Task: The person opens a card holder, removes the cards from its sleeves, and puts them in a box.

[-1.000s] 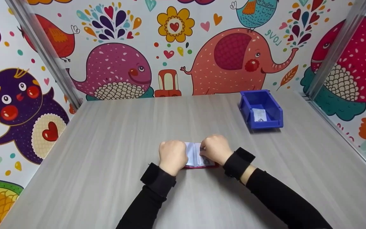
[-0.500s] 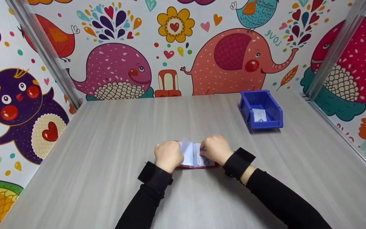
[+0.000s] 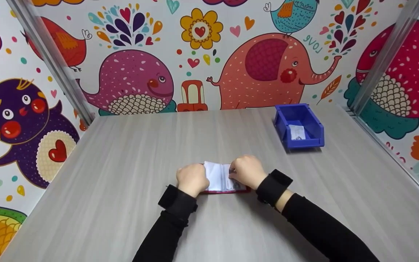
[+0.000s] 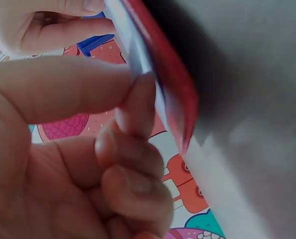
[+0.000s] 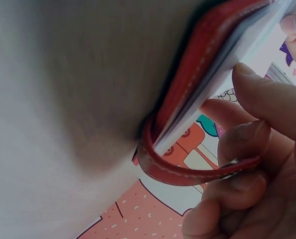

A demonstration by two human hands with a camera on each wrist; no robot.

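Observation:
A small red card holder with clear plastic sleeves lies spread out on the table. My left hand is at its left side, thumb and index finger pinching the edge of a sleeve. My right hand holds the right side, the thumb pressing on the stacked pages beside the red cover. In the right wrist view, the holder's red strap curves out to my curled fingers. Part of a card or print shows on the right-hand page; my right hand hides the rest.
A blue plastic bin stands at the back right of the table, with a small white packet in it. Walls printed with cartoon animals border the table at the back and sides.
My left hand has moved a little left from the fold, and a sleeve has turned over to the left, uncovering more of the white page. My right hand stays in place.

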